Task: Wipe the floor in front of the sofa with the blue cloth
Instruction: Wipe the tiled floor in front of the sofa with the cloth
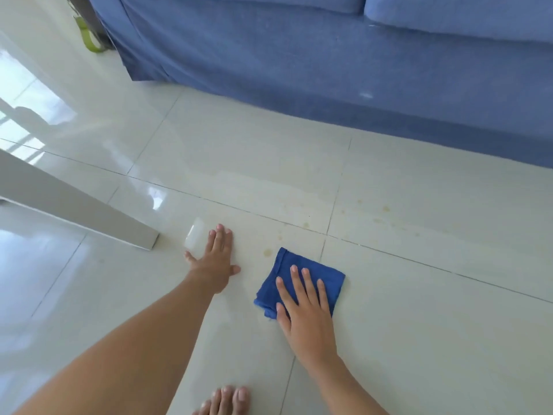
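The right hand (305,313) is pressing its spread, flat fingers (299,283) onto the folded blue cloth (308,274), grasping nothing, on the tiled floor (419,324). Yellowish stains (267,252) are lying just beyond those fingertips, before the sofa (299,70). The left hand (214,262) is resting splayed, unclenched, beside the cloth.

Sofa (329,70) cut off top & right; blue cloth (311,272) partly hidden under right hand (308,313); toes (227,399) cropped at btm edge.

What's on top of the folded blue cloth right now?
The right hand lies flat on the folded blue cloth, fingers spread. The glossy white tile floor beneath it is hidden.
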